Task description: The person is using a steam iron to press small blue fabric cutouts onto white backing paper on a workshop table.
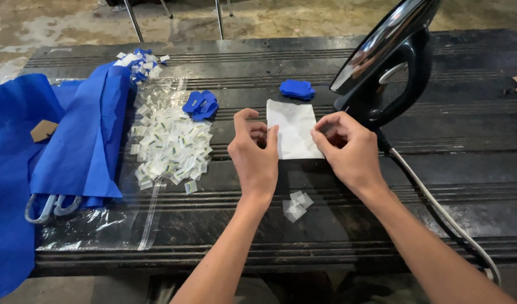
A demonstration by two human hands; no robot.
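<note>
A white rectangular sheet [292, 125] lies flat on the dark ridged table [224, 225]. My left hand [254, 159] rests at the sheet's left edge with its fingers curled over that edge. My right hand [345, 149] sits at the sheet's right edge, fingertips pinched together at the border; what they pinch is too small to tell. Between my wrists lies a small cluster of white squares [296, 205]. A black iron [389, 59] stands upright just right of the sheet.
A heap of small white labels [169, 146] lies on a clear plastic bag [101, 225]. Blue fabric [56, 146] with grey scissor handles [47, 207] covers the left. Two piles of small blue pieces [200, 104] [297, 89] sit behind. The iron's cord [438, 208] trails right.
</note>
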